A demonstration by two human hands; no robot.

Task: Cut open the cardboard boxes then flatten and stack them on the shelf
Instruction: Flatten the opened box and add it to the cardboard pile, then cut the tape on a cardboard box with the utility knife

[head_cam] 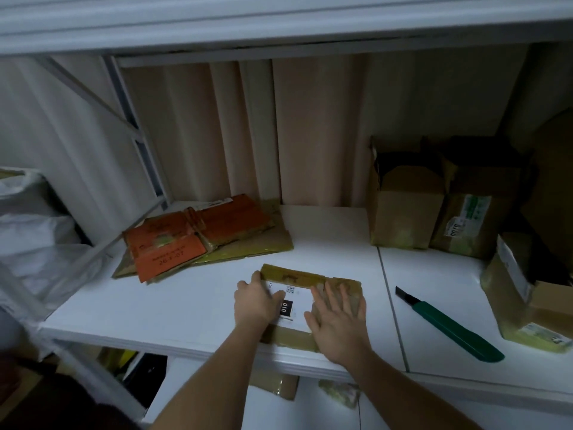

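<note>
white shelf [192, 308], brown boxes [406, 209], orange flattened cardboard [173, 243], green-handled cutter [452, 328], black-and-white label [286, 307]

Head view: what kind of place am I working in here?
Probably a storeroom or packing area. A white metal shelf holds a pile of flattened cartons, taped cardboard boxes with shipping labels, and a green utility knife. Both hands press a box flat.

flattened cardboard box [310, 279] on white shelf [186, 305], flattened stack [198, 237] behind, upright boxes [406, 209] right
</note>
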